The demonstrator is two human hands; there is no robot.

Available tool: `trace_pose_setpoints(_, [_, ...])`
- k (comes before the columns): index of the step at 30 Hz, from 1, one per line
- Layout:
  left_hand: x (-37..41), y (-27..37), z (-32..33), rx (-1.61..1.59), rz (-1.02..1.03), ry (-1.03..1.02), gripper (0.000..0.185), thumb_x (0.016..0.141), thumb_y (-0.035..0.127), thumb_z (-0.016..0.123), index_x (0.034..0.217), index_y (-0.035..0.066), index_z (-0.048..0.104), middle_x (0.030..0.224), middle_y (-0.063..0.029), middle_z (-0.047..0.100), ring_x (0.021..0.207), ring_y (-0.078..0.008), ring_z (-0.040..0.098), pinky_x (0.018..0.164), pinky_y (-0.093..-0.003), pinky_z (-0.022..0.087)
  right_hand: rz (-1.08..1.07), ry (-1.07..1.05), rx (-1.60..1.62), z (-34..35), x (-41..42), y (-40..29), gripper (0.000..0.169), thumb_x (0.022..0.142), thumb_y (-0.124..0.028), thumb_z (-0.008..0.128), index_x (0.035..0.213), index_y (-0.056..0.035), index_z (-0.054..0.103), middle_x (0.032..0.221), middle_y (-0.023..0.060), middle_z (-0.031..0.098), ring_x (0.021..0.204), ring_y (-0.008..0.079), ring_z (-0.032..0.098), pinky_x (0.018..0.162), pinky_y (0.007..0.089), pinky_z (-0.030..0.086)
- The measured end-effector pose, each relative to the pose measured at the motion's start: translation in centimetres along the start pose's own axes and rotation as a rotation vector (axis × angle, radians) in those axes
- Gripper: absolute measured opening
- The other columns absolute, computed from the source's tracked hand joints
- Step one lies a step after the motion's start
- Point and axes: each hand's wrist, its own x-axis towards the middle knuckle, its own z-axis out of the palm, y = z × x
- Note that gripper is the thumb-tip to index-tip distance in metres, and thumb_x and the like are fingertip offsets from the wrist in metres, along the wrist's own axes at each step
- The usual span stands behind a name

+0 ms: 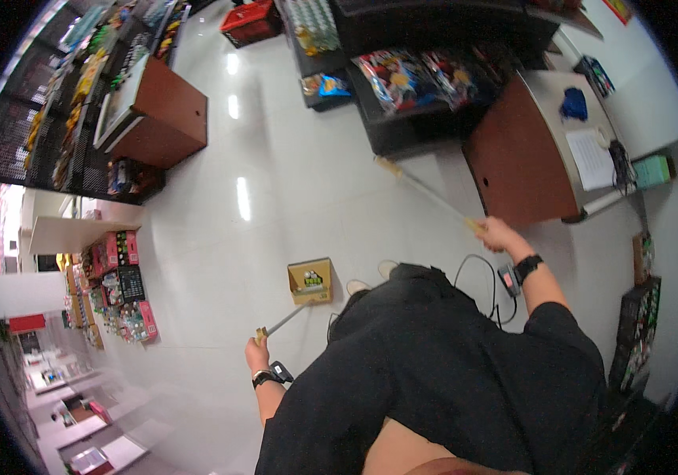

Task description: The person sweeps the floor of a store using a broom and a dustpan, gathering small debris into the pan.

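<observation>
My left hand (257, 356) is closed around the tan grip of a thin pole (287, 320). This pole slants to a tan, box-shaped dustpan (310, 282) with printing on it, standing on the floor by my shoes. On the other side, my right hand (498, 234) grips a long pale pole (434, 193), which reaches forward and left. Its far end carries a narrow yellowish piece (388, 167), possibly a broom head, blurred. Both wrists wear black straps with small devices.
Beyond the right-hand pole stand a brown-sided desk (517, 160) and a low black display (392, 130) with snack packs. Left are a brown counter (164, 116), stocked shelves (71, 101) and stacked drink crates (122, 285). A red basket (250, 24) sits far ahead. A black cable (493, 285) hangs at my right side.
</observation>
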Motion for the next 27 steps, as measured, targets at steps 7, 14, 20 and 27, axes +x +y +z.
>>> trace_pose_setpoints(7, [0.1, 1.1, 0.1, 0.029, -0.028, -0.011, 0.036, 0.084, 0.030, 0.065, 0.089, -0.005, 0.059, 0.088, -0.0256, 0.063, 0.084, -0.0439, 0.059, 0.071, -0.0466, 0.047, 0.140, 0.258, 0.073, -3.4, 7.2, 4.5, 0.020, 0.085, -0.010, 0.054, 0.101, 0.0000, 0.061, 0.065, 0.0134, 0.061, 0.052, 0.0220, 0.061, 0.048, 0.0370, 0.048])
trace_pose_setpoints(14, [0.4, 3.5, -1.4, 0.020, 0.002, -0.035, 0.033, 0.084, 0.029, 0.065, 0.086, -0.003, 0.058, 0.086, -0.0245, 0.063, 0.082, -0.0435, 0.059, 0.069, -0.0467, 0.047, 0.166, 0.205, 0.135, -3.5, 10.8, 5.2, 0.013, 0.087, -0.011, 0.056, 0.095, -0.0007, 0.060, 0.063, 0.0105, 0.058, 0.048, 0.0175, 0.056, 0.043, 0.0342, 0.045])
trace_pose_setpoints(20, [0.0, 3.4, -1.9, 0.093, -0.031, -0.029, 0.034, 0.083, 0.031, 0.065, 0.090, -0.001, 0.059, 0.088, -0.0238, 0.064, 0.084, -0.0429, 0.060, 0.070, -0.0474, 0.048, 0.206, 0.305, 0.077, -0.4, 6.0, 1.9, 0.037, 0.088, -0.015, 0.056, 0.125, -0.0077, 0.055, 0.072, 0.0128, 0.062, 0.052, 0.0202, 0.059, 0.047, 0.0357, 0.048])
trace_pose_setpoints(27, [0.3, 1.8, -1.6, 0.138, -0.031, -0.087, 0.034, 0.083, 0.033, 0.066, 0.092, 0.001, 0.059, 0.088, -0.0229, 0.065, 0.084, -0.0426, 0.061, 0.069, -0.0479, 0.049, 0.216, 0.318, -0.298, 4.3, 15.0, 1.6, 0.029, 0.077, -0.006, 0.064, 0.106, 0.0004, 0.064, 0.096, 0.0247, 0.065, 0.091, 0.0355, 0.066, 0.071, 0.0412, 0.053])
